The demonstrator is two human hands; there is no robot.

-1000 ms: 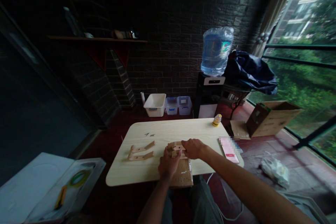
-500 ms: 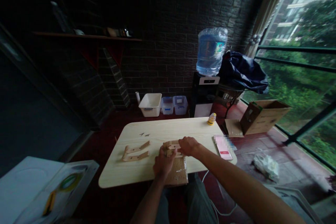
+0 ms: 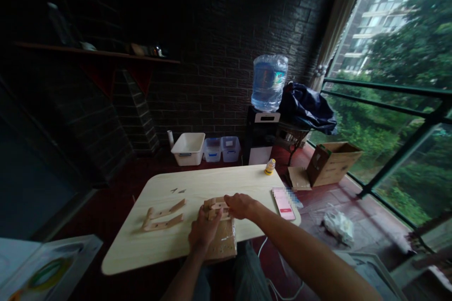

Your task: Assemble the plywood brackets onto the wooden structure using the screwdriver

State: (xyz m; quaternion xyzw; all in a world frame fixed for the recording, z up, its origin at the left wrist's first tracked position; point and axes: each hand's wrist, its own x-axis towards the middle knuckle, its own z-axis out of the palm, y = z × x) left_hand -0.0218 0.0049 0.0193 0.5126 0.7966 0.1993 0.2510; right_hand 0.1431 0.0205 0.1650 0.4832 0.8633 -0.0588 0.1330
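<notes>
1. resting at the far end of a taped cardboard pack (image 3: 221, 241), near the middle of the surface's close edge: a light wooden piece (image 3: 219, 206) with a dark hole.
2. gripping that piece from its left side with the left hand (image 3: 204, 231), thumb laid across the wood.
3. touching its right end with the right hand (image 3: 240, 205), fingers curled and bent downward; cannot tell whether clasping the wood itself or something small hidden beneath.
4. overhanging the near edge of the surface (image 3: 141, 253) with the pack's lower end, just above the knees.
5. lying to the left, apart from both hands: a wooden frame (image 3: 164, 224) with two arms joined at one end.
6. scattered just beyond that frame: small dark parts (image 3: 181, 191), too small to make out.
7. lying near the right edge: a phone (image 3: 283, 205) with a pink screen, partly blurred.
8. standing at the far right corner: a small bottle (image 3: 270, 168) with a yellow base.
9. standing beyond, on the floor: a white tub (image 3: 189, 150) and a water dispenser (image 3: 260, 135).
</notes>
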